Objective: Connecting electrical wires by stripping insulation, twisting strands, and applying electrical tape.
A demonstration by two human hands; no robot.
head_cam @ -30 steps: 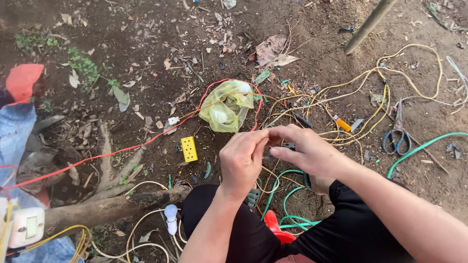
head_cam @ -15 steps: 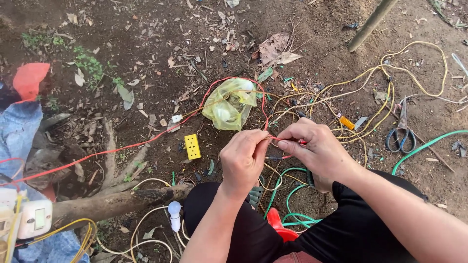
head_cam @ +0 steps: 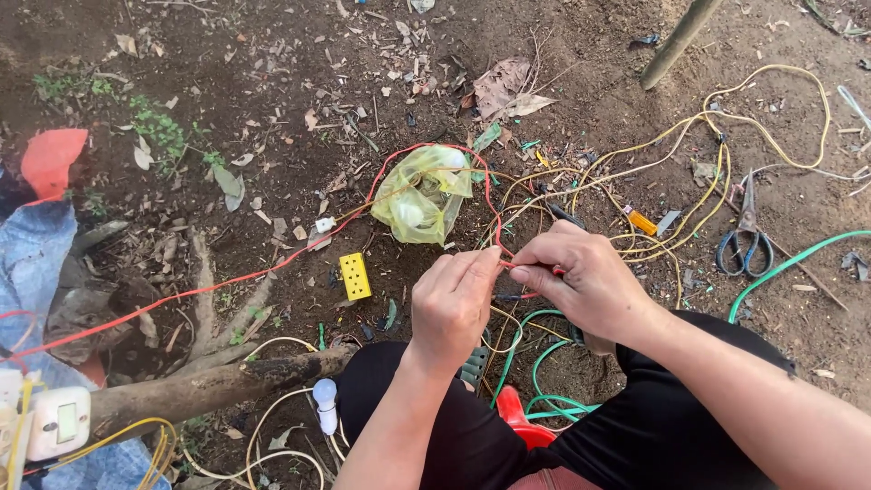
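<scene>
Both hands meet above the dirt, near its lower middle. The left hand and right hand each pinch the red wire between closed fingertips, beside the yellow bag.

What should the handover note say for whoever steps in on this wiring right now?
Left hand: fingers pinch the red wire at its near end.
Right hand: fingers pinch the same wire end from the other side, hands nearly touching.
Red wire runs left across the dirt and loops past the yellow plastic bag.
Yellow socket block lies loose on the ground; scissors lie to the right; yellow wires and green wire are tangled nearby.
Done: wire end in hand. Left: whether it is stripped or joined cannot be seen.
</scene>
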